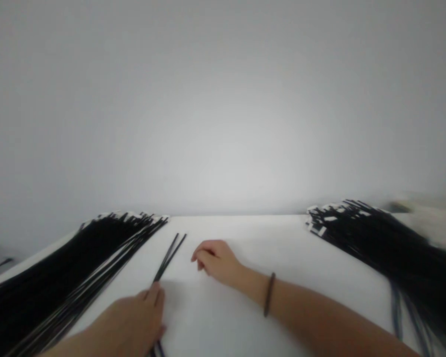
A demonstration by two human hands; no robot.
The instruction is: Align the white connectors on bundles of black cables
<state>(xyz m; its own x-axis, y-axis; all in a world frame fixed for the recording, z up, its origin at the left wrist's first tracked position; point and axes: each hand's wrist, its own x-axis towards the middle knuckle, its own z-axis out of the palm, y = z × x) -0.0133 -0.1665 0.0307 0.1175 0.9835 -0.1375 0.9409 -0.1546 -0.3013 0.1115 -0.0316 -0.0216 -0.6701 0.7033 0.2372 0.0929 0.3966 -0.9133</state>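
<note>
A few thin black strips (170,256) lie side by side on the white table (245,233), running away from me. My left hand (134,320) rests on their near end, fingers bent and pressing them down. My right hand (215,260) lies just right of the strips, fingers curled loosely toward the table and holding nothing that I can see. A dark band sits on my right wrist (269,293).
A big pile of long black strips (70,277) with white tips fans across the left side of the table. A second such pile (386,248) covers the right side. A plain grey wall (223,99) stands behind the table's far edge.
</note>
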